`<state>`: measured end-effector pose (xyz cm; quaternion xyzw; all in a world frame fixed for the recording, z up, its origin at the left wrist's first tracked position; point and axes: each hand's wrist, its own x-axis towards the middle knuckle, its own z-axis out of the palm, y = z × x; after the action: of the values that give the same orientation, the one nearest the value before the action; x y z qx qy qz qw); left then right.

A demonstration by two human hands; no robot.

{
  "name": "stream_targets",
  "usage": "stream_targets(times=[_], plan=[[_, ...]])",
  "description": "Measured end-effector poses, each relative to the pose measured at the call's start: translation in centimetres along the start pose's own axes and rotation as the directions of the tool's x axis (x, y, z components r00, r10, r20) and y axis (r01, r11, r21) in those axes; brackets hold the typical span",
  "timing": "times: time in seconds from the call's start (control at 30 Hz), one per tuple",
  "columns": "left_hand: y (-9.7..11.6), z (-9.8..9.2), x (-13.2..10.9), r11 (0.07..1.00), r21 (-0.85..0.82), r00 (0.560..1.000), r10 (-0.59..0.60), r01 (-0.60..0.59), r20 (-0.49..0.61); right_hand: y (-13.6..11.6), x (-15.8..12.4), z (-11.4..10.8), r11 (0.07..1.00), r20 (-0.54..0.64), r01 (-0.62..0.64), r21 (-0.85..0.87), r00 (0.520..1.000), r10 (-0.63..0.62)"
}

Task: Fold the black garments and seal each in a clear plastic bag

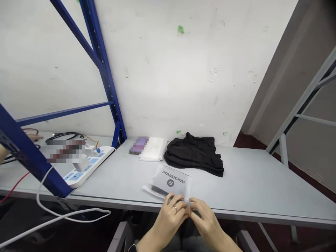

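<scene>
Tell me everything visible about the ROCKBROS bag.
The ROCKBROS bag is a flat, frosted plastic pouch with a black round logo and lettering, upside down to the camera. Something dark shows through its left side. It lies askew on the grey table near the front edge. The left hand and right hand pinch its near edge.

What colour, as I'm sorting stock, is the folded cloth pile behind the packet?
The folded cloth pile is plain black, seen in the head view.

Power strip (86, 165) at 9 o'clock and purple thing (138, 145) at 12 are blurred. Left hand (170, 214) and right hand (207, 219) cover the near edge of the bag (173, 179), wrists cropped at 6.
</scene>
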<state>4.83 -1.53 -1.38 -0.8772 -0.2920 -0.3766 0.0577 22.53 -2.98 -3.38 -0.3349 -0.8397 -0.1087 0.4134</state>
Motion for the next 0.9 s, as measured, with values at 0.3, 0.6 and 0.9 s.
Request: stream_targets(times=[0.3, 0.6, 0.9], plan=[[-2.4, 1.0, -0.5, 0.982, 0.142, 0.990, 0.134, -0.126, -0.043, 1.8, -0.3, 0.0, 0.975, -0.018, 0.122, -0.183, 0.992, -0.127], [-7.3, -3.8, -0.7, 0.952, 0.306, 1.000, -0.008, 0.007, 0.004, 6.5, -1.8, -3.1, 0.927, 0.027, -0.051, -0.372, 0.997, 0.065], [-7.3, -4.6, -0.6, 0.973, 0.228, 0.985, -0.081, 0.044, 0.154, 6.9, -1.9, -4.0, 0.945, 0.113, -0.082, -0.316, 0.986, 0.124]])
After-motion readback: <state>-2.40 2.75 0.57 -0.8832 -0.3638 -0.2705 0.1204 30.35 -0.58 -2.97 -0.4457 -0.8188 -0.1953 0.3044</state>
